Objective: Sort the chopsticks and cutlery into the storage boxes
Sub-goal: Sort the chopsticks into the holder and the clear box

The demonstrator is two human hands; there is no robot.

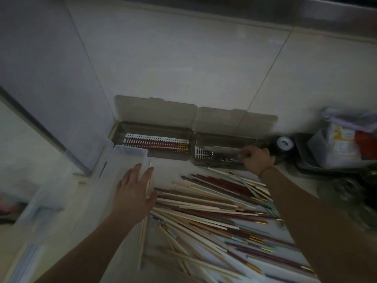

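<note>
Two grey storage boxes stand open against the tiled wall. The left box [118,129] holds a row of red chopsticks [155,142] on a white perforated tray. The right box [224,137] holds metal cutlery [220,156]. My right hand [257,159] reaches into the right box with curled fingers on a metal piece at its right end. My left hand [133,190] lies flat with fingers spread on the side of a clear plastic bin [114,180]. A large loose pile of chopsticks [214,211], pale, red and light blue, covers the counter between my arms.
A white round cap on a dark object [284,142] sits right of the boxes. A metal tray [306,162] with packaged goods [342,139] stands at the far right. A second clear bin [40,201] lies at the left.
</note>
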